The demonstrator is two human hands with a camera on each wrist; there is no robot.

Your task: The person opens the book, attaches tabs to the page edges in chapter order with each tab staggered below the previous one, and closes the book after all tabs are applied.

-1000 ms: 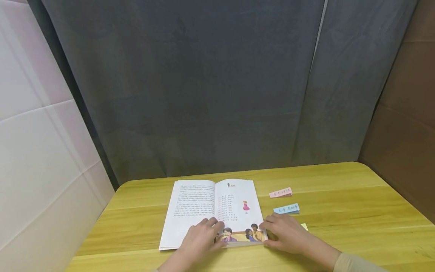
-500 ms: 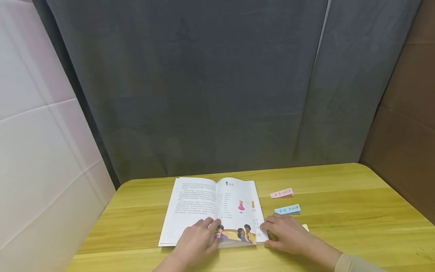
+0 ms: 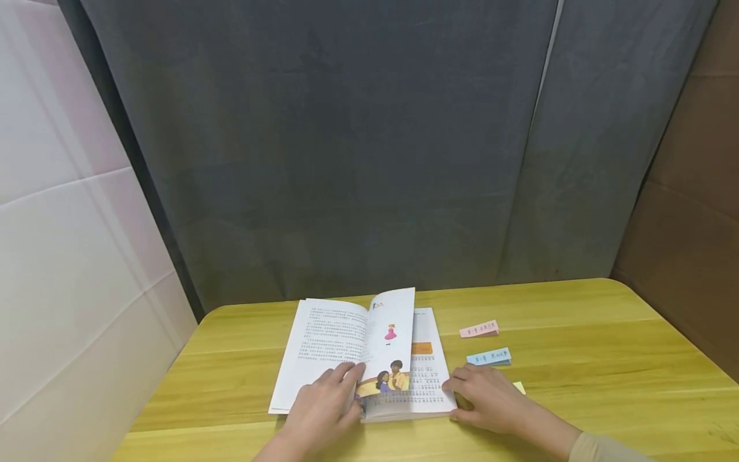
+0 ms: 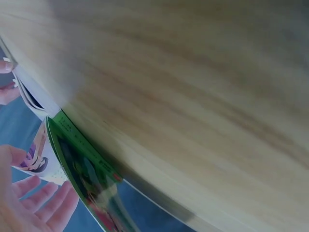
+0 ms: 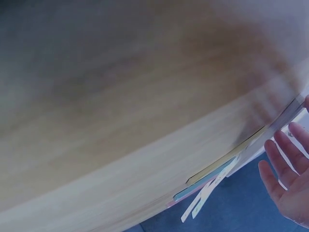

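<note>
Left hand [image 3: 326, 405] lifts a page [image 3: 392, 340] of the book [image 3: 323, 346] with loosely bent fingers; right hand [image 3: 482, 396], fingers flat, steadies its edge. Risk: the half-raised page may slip back or crease.

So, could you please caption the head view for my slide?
Left hand lifts a page of the open book; right hand rests at its edge.

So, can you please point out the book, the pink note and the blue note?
book [image 3: 323, 346], head view, on the left text page.
pink note [image 3: 479, 329], head view, on the middle of the strip.
blue note [image 3: 489, 357], head view, on the middle of the strip.
</note>
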